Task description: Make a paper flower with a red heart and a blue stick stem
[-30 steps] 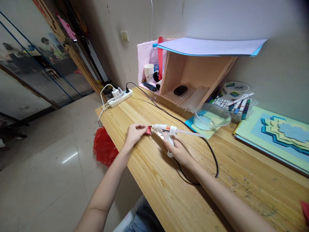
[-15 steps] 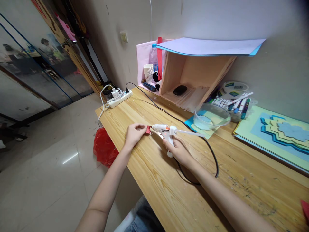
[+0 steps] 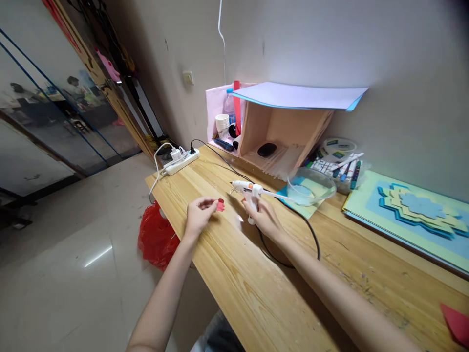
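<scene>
Left hand (image 3: 198,215) low over the bench (image 3: 234,274), fingertips pinched together on a small red paper piece (image 3: 220,206), which sits just above the wood near the front edge. Right hand (image 3: 264,218) closed around the grip of a white glue gun (image 3: 246,189), nozzle pointing left toward the red piece but clearly apart from it, a gap of bare bench between. A clear glue stick pokes out the gun's back end; its black cord (image 3: 293,215) loops behind the right wrist.

Judgement on doing this well: keep the pinch at the very edge of the red piece so fingers stay off any glued face, hold the nozzle away from skin, and watch for a glue thread trailing from the tip (none visible that I can make out). The cord loop lies close to the right forearm and could snag.

Count:
- glue gun: one
- red piece in the left hand: one; another red scrap (image 3: 456,323) at the bench's near right corner, so two red bits
- power strip (image 3: 182,161): one, several plugs in it
- clear bowl (image 3: 310,185): one
- marker pens (image 3: 344,166): a bundle, too crowded to count
- paper cups (image 3: 222,122): one stack
- water bottle (image 3: 228,103): one
- wooden box shelf (image 3: 282,137): one, paper sheets lying on top
- layered paper flower board (image 3: 421,210): one
- red plastic bag (image 3: 157,235) on the floor: one
</scene>
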Demonstrator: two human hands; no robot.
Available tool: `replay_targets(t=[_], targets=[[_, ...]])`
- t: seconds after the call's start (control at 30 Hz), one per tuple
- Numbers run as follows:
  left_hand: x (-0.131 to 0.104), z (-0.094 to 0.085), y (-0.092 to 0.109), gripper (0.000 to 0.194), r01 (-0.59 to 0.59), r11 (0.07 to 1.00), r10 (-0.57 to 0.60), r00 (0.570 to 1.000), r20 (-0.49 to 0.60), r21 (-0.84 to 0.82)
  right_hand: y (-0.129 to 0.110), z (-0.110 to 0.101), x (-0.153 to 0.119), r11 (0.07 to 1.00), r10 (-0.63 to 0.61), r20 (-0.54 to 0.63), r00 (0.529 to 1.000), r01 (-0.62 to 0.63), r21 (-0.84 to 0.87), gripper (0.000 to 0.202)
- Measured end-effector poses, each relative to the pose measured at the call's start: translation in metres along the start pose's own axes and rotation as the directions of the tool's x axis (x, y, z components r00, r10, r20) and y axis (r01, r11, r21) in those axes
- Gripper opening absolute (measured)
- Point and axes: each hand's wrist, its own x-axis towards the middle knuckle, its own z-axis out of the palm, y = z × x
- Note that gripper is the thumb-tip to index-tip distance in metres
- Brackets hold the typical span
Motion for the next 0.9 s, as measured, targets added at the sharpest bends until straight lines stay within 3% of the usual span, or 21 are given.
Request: replay_targets(t=[0.1,0.27,0.37,0.47,0.53,0.63,0.8,0.9], targets=[[-0.018,0.006,0.019,0.024,0.033,0.999,-0.029,0.990,0.135,-0.030,0.001,0.008,0.029,0.988,-0.057,-0.008,0.998,0.055,-0.142,0.021],[-0.039,0.037,0.045,0.024,0.070,0.996,-0.041,0.913,0.405,-0.057,0.002,0.016,0.047,0.987,-0.098,-0.008,0.995,0.096,-0.127,0.015],[-0.034,0.064,0.050,0.025,0.050,0.996,-0.007,0.884,0.467,-0.078,0.007,-0.003,0.021,0.991,-0.100,-0.008,0.995,0.098,-0.086,0.022],[-0.025,0.093,0.049,0.026,0.050,0.994,0.005,0.877,0.480,-0.101,0.016,-0.039,-0.026,1.000,-0.012,-0.075,0.997,0.013,0.023,0.022],[-0.023,0.114,0.047,0.027,0.068,0.992,-0.006,0.863,0.506,-0.104,0.022,-0.066,-0.058,0.917,0.200,-0.116,0.973,-0.144,0.372,0.024],[-0.029,0.146,0.041,0.026,0.104,0.991,-0.038,0.813,0.582,-0.080,0.025,-0.098,-0.095,0.747,0.407,-0.154,0.900,-0.231,0.623,0.028],[-0.046,0.186,0.028,0.028,0.143,0.988,-0.070,0.723,0.687,-0.050,0.026,-0.122,-0.119,0.700,0.530,-0.289,0.797,-0.220,0.679,0.032],[-0.051,0.195,0.022,0.029,0.154,0.986,-0.070,0.705,0.706,-0.057,0.030,-0.123,-0.123,0.691,0.550,-0.291,0.783,-0.231,0.685,0.032]])
